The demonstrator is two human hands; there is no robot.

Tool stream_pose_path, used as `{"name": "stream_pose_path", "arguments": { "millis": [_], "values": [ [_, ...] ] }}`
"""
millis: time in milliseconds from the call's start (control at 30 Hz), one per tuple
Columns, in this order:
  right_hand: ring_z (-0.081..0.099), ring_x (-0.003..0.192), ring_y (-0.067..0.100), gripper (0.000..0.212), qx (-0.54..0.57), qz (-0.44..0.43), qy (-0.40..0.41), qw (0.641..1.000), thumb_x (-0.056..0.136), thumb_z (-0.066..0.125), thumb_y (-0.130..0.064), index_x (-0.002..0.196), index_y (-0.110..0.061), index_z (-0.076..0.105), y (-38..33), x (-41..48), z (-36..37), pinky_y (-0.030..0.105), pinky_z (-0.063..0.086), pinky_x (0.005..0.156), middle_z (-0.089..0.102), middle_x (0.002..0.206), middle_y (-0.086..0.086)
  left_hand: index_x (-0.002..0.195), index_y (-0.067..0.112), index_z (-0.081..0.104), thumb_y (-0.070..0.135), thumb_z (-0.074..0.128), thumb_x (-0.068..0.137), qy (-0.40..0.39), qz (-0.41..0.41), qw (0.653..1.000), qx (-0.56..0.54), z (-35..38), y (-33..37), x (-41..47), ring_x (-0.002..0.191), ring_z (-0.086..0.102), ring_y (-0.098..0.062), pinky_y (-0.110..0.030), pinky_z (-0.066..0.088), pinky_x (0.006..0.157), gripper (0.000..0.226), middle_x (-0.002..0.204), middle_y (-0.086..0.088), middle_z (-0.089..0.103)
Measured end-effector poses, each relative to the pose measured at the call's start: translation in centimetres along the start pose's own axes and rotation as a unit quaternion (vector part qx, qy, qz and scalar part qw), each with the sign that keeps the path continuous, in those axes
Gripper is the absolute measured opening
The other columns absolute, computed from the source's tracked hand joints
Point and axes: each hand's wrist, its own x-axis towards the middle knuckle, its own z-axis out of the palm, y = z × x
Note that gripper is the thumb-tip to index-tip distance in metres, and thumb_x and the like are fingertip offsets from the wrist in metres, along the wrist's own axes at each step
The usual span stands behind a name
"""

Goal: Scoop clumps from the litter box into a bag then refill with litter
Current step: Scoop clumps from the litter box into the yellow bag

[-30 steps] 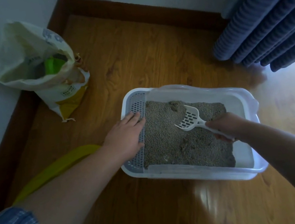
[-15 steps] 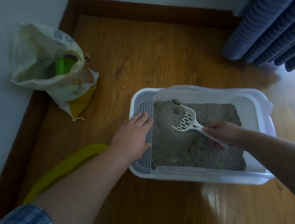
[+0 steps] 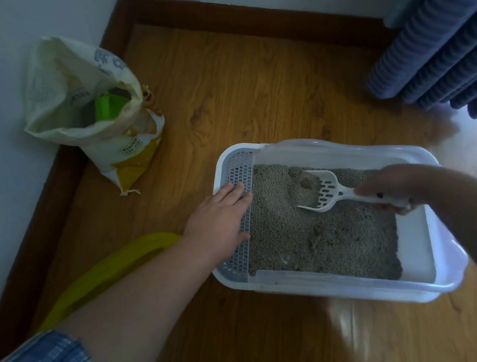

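We clamp our right hand (image 3: 389, 187) on the scoop (image 3: 324, 190), left hand (image 3: 218, 219) flat on the litter box (image 3: 447, 285); tilted head beyond the grip could spill the clump (image 3: 307, 183).

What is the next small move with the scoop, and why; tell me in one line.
Likely ease the scoop a little deeper under the pale clump at its mouth. The right hand grips the handle, the slotted head lies tilted in the litter, and the left hand presses flat on the litter box grate.
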Motion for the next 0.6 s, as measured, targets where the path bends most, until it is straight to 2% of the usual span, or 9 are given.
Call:
{"name": "stream_pose_path", "arguments": {
  "millis": [100,200,300,367,467,600],
  "values": [
    [0.043,0.037,0.016,0.037,-0.065,-0.018,0.036,0.997,0.096,0.059,-0.037,0.077,-0.006,0.067,-1.6,-0.5,-0.7,0.021,0.036,0.044,0.058,0.052,0.003,0.159,0.024,0.01,0.046,0.062,0.093,-0.003,0.0,1.0,-0.001,0.2,-0.1,0.0,0.153,-0.003,-0.015,-0.037,0.01,0.121,0.087,0.167,0.004,0.0],
    [0.048,0.042,0.016,0.04,-0.117,-0.072,0.068,0.988,0.099,0.053,-0.037,0.088,-0.002,0.068,-3.2,-0.3,1.3,0.023,0.043,0.048,0.06,0.057,0.005,0.159,0.024,0.011,0.046,0.063,0.092,-0.003,0.001,1.0,-0.004,0.1,-0.1,0.1,0.153,-0.003,-0.015,-0.039,0.011,0.121,0.087,0.167,0.003,0.0],
    [0.05,0.047,0.016,0.031,-0.059,-0.127,0.035,0.989,0.103,0.049,-0.037,0.091,-0.016,0.067,-3.1,0.4,4.6,0.023,0.045,0.047,0.061,0.064,0.009,0.159,0.024,0.01,0.045,0.062,0.093,-0.006,-0.005,1.0,-0.008,-0.1,-0.1,0.0,0.153,-0.003,-0.015,-0.039,0.01,0.121,0.086,0.167,0.004,-0.001],
    [0.051,0.049,0.018,0.032,-0.029,-0.155,0.017,0.987,0.103,0.047,-0.038,0.093,-0.015,0.066,-1.9,0.7,5.4,0.025,0.044,0.047,0.061,0.066,0.011,0.159,0.024,0.01,0.044,0.062,0.093,-0.007,-0.004,1.0,-0.01,-0.2,0.0,-0.1,0.153,-0.004,-0.015,-0.039,0.01,0.121,0.086,0.167,0.004,-0.002],
    [0.048,0.048,0.019,0.037,0.003,-0.138,-0.005,0.99,0.102,0.049,-0.038,0.094,-0.006,0.067,0.1,0.8,3.6,0.025,0.04,0.046,0.059,0.064,0.014,0.159,0.024,0.01,0.044,0.062,0.094,-0.008,-0.003,1.0,-0.011,-0.2,0.0,-0.1,0.153,-0.004,-0.015,-0.039,0.01,0.121,0.086,0.167,0.003,-0.001],
    [0.046,0.045,0.018,0.046,-0.007,-0.093,0.004,0.996,0.101,0.051,-0.041,0.096,0.002,0.067,0.2,1.3,2.5,0.026,0.039,0.047,0.057,0.062,0.014,0.159,0.024,0.011,0.044,0.063,0.093,-0.003,0.0,1.0,-0.014,-0.2,0.1,0.1,0.153,-0.003,-0.015,-0.039,0.009,0.121,0.086,0.167,0.003,-0.001]
  ]
}}
